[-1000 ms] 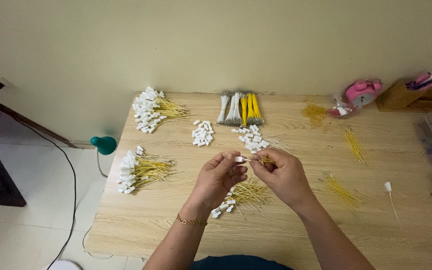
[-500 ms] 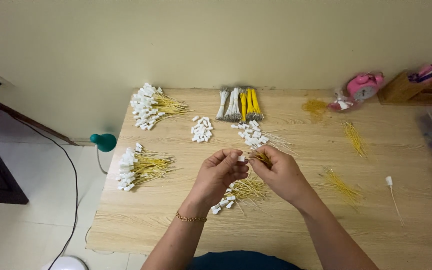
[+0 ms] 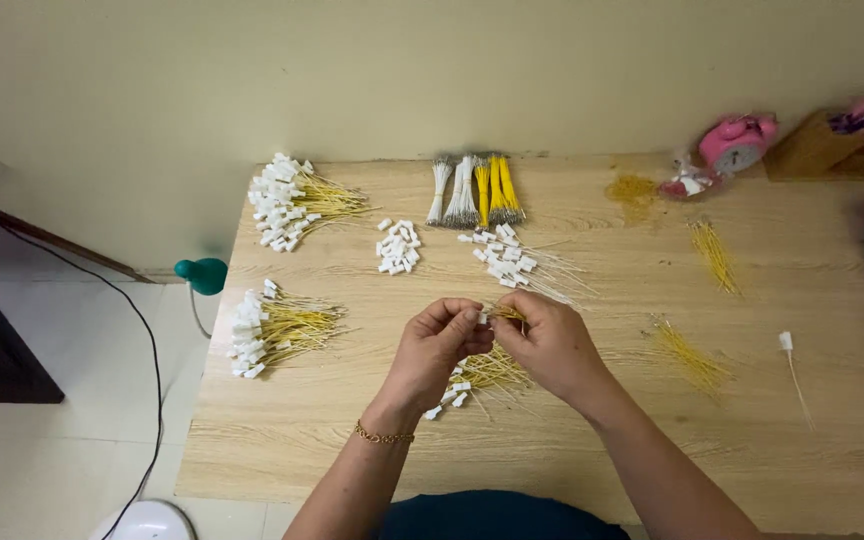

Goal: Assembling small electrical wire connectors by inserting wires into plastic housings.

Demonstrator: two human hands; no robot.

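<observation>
Both hands meet above the surface (image 3: 332, 440). The left hand (image 3: 437, 345) pinches a small white connector (image 3: 482, 318) in closed fingers; the right hand (image 3: 550, 340) grips thin yellow wires (image 3: 505, 312) at it, above a wire pile (image 3: 487, 372).

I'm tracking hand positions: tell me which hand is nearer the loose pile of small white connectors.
Left. The left hand sits just below the pile of white connectors; the right hand is farther off to the pile's right.
</observation>
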